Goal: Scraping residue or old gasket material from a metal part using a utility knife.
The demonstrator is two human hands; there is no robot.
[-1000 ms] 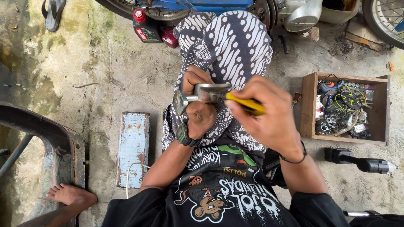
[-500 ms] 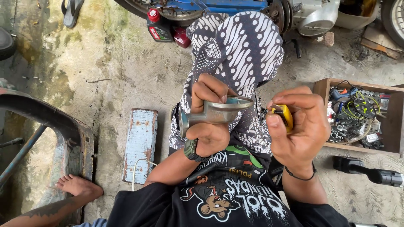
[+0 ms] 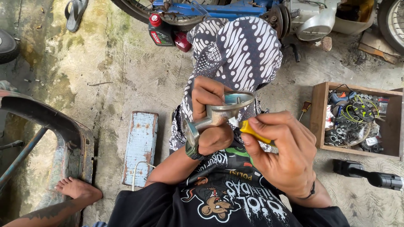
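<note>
My left hand (image 3: 212,115) grips a cast metal part (image 3: 219,112) with a round open bowl at one end and a flanged tube at the other, held over my lap. My right hand (image 3: 282,153) is closed on a yellow-handled tool (image 3: 253,131), whose tip meets the part just under the bowl. A black-and-white patterned cloth (image 3: 237,52) covers my knees beneath both hands. A dark watch sits on my left wrist.
A wooden box (image 3: 317,113) of wires and small parts stands on the right, a black power tool (image 3: 370,174) below it. A pale blue board (image 3: 140,145) lies left of me. A motorcycle (image 3: 252,10), red bottle (image 3: 159,31), sandal and rusty frame (image 3: 63,134) surround me.
The yellow tool moved from right of the part back in under its bowl. My left hand has tilted and shifted the metal part slightly.
</note>
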